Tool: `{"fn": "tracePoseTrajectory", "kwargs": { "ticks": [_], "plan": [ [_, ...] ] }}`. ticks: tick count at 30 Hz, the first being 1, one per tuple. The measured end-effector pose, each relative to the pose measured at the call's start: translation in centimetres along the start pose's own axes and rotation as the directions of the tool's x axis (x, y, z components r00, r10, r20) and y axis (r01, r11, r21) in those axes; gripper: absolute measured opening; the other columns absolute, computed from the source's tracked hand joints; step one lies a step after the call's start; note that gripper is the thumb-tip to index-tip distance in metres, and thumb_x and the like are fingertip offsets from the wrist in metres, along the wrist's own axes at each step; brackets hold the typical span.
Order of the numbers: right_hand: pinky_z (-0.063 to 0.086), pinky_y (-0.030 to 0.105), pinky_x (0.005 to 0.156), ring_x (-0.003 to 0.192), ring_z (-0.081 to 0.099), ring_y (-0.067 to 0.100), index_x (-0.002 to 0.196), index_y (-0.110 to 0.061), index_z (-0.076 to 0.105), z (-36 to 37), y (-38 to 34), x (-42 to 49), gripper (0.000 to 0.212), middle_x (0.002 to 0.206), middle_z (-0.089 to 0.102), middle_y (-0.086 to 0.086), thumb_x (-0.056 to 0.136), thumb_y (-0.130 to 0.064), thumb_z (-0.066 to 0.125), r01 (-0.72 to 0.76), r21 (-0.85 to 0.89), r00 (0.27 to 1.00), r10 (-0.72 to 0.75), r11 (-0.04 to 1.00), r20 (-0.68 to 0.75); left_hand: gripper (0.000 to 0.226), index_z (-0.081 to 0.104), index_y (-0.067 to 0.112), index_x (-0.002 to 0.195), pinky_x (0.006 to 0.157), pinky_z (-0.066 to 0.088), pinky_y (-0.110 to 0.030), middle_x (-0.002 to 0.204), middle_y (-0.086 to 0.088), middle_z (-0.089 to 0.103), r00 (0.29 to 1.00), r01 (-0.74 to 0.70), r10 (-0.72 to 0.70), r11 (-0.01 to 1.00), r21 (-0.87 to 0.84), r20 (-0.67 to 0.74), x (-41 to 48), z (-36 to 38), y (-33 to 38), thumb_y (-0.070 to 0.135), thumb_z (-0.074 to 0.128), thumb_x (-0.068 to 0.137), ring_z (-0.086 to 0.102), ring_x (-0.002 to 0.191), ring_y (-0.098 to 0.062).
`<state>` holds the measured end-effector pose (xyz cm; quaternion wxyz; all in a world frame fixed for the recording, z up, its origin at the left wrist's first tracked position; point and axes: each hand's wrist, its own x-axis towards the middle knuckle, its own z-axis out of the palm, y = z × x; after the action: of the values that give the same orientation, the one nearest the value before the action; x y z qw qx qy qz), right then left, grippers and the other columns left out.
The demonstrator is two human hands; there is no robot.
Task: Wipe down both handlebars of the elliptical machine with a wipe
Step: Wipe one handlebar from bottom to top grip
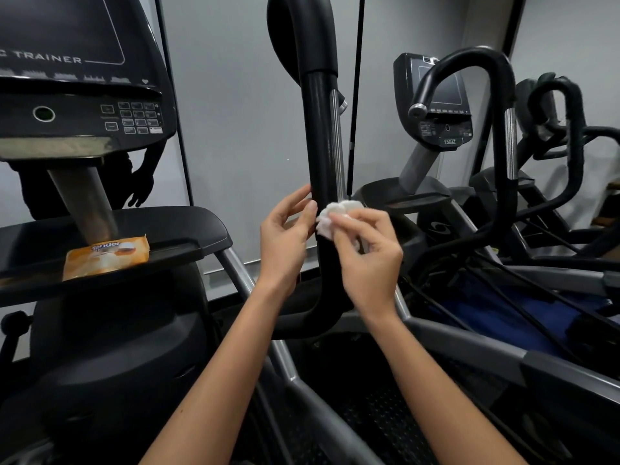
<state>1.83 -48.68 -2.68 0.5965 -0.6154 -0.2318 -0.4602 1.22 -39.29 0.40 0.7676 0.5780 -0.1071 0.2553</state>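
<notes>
White and scrunched into a little ball, the wipe (339, 218) sits right against the front of the black handlebar (322, 135), about halfway down it. The right hand (364, 253) pinches the wipe between thumb and fingertips and holds it on the bar. The left hand (285, 236) is on the other side of the bar. Its fingers are loose and mostly straight. They touch the bar's edge and hold nothing.

To do this step well, I think the wipe should be opened up a bit. A small ball only cleans a small spot. A flatter wipe could wrap round the bar and reach the back too. Then it could be rubbed up and down, from the bend at the bottom of the bar to the curved grip at the top, where hands would hold on most. The left hand can press the bar so it does not swing.

That bar is tall, fat and shiny black, with a thin silver strip down its right side. It looks smooth, so the wipe should slide easily.

An orange pack of wipes (105, 256) lies on a black shelf (188, 229) well to the left of the bar. It is under the screen panel (84, 78). The machine's other handlebar cannot be seen, so I cannot tell if it is clean.
</notes>
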Motion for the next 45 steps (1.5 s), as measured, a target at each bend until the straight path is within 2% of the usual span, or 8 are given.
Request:
{"fn": "tracePoseTrajectory", "kwargs": {
  "ticks": [8,13,19,23,28,33,38,45],
  "plan": [
    [0.053,0.030,0.080,0.080,0.060,0.017,0.089,-0.021,0.069,0.1,0.2,3.8,0.015,0.085,0.070,0.008,0.088,-0.008,0.061,-0.557,0.382,0.825,0.546,0.738,0.148,0.027,0.062,0.015,0.116,0.083,0.054,-0.020,0.104,-0.007,0.065,1.000,-0.014,0.014,1.000,-0.006,0.008,-0.1,0.0,0.0,0.005,0.054,0.093,0.066,0.085,-0.003],
    [0.048,0.017,0.081,0.088,0.061,0.004,0.096,-0.013,0.070,0.0,0.1,-1.1,0.019,0.092,0.063,-0.005,0.085,0.001,0.063,-0.150,0.086,0.984,0.158,0.985,-0.085,0.025,0.062,0.021,0.112,0.084,0.053,-0.021,0.109,-0.009,0.064,1.000,-0.012,0.012,1.000,0.003,0.002,0.1,0.0,-0.2,0.007,0.055,0.092,0.064,0.092,-0.010],
    [0.043,0.014,0.082,0.089,0.058,0.016,0.096,-0.009,0.073,1.6,-0.7,2.1,0.017,0.093,0.054,-0.013,0.084,-0.001,0.063,0.172,-0.150,0.982,-0.181,0.974,-0.049,0.028,0.061,0.015,0.118,0.090,0.053,-0.029,0.116,-0.014,0.064,1.000,-0.011,0.011,1.000,0.004,0.021,0.0,-0.3,-0.1,0.009,0.057,0.092,0.065,0.097,-0.014],
    [0.048,0.016,0.074,0.082,0.063,0.009,0.097,-0.007,0.071,2.5,-1.6,5.7,0.013,0.089,0.067,0.001,0.087,-0.007,0.063,-0.152,0.121,0.983,0.163,0.981,-0.082,0.028,0.060,0.012,0.119,0.088,0.054,-0.025,0.112,-0.014,0.064,1.000,-0.023,0.023,1.000,-0.013,0.017,0.0,-0.1,-0.1,0.005,0.055,0.092,0.066,0.084,-0.003],
    [0.051,0.022,0.062,0.056,0.055,0.004,0.107,-0.002,0.065,1.4,-0.3,7.0,0.019,0.058,0.060,-0.007,0.092,-0.009,0.056,-0.569,0.361,0.819,0.549,0.738,0.168,0.027,0.062,0.014,0.117,0.086,0.054,-0.023,0.110,-0.010,0.066,1.000,-0.020,0.020,1.000,-0.006,0.018,0.0,0.0,0.0,0.006,0.055,0.093,0.066,0.085,-0.002],
    [0.050,0.036,0.085,0.081,0.057,0.026,0.092,-0.008,0.066,0.8,-0.2,6.0,0.012,0.093,0.062,0.020,0.092,-0.010,0.055,-0.731,0.329,0.682,0.663,0.598,0.309,0.027,0.062,0.014,0.117,0.086,0.054,-0.024,0.107,-0.009,0.067,1.000,-0.025,0.025,1.000,-0.006,0.016,0.0,0.0,-0.1,0.005,0.055,0.092,0.066,0.084,-0.003],
    [0.052,0.021,0.061,0.063,0.060,0.006,0.088,-0.013,0.069,1.5,-1.8,6.3,0.009,0.066,0.065,-0.002,0.089,-0.009,0.061,-0.462,0.326,0.881,0.469,0.825,0.062,0.026,0.062,0.019,0.114,0.082,0.054,-0.020,0.107,-0.009,0.066,0.999,-0.035,0.035,0.999,-0.004,0.037,0.0,-0.1,0.0,0.006,0.054,0.092,0.067,0.084,-0.002],
    [0.047,0.023,0.090,0.097,0.060,0.016,0.104,-0.001,0.068,0.2,1.3,-1.2,0.022,0.100,0.061,0.005,0.085,0.006,0.060,0.170,-0.165,0.982,-0.181,0.972,-0.054,0.024,0.063,0.028,0.106,0.078,0.053,-0.017,0.103,0.000,0.064,0.999,-0.022,0.022,1.000,0.005,0.032,0.2,-0.4,-0.3,0.009,0.056,0.092,0.065,0.084,0.000]
  ]
}}
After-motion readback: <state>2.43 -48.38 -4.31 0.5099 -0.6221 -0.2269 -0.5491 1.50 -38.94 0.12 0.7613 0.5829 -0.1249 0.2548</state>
